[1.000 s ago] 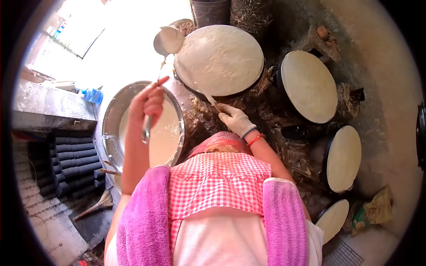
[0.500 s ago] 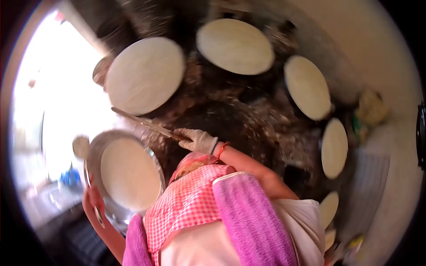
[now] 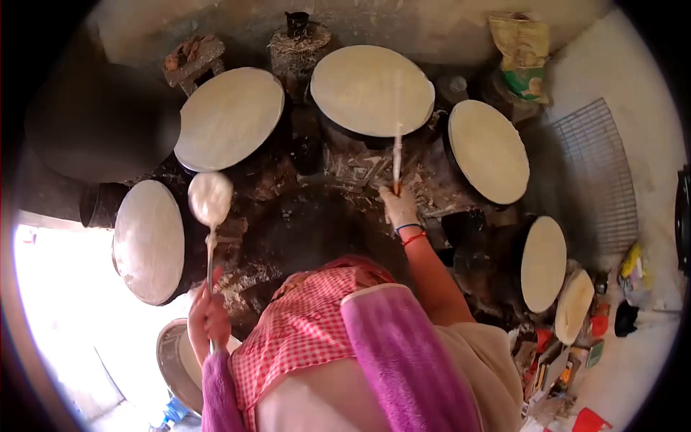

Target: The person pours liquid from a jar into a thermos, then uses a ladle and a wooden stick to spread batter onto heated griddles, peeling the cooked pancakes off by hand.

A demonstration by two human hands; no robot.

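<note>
A: Left hand (image 3: 207, 315) grips the ladle (image 3: 210, 198) low on its handle, bowl full of batter above the stove's left edge.

B: It'd handle top-heavy and sloshy, I'd judge. Right?

A: Right hand (image 3: 400, 207), gloved, closed on a thin stick (image 3: 396, 137) over the far griddle (image 3: 371, 90). Griddles crowd; little room between.
</note>
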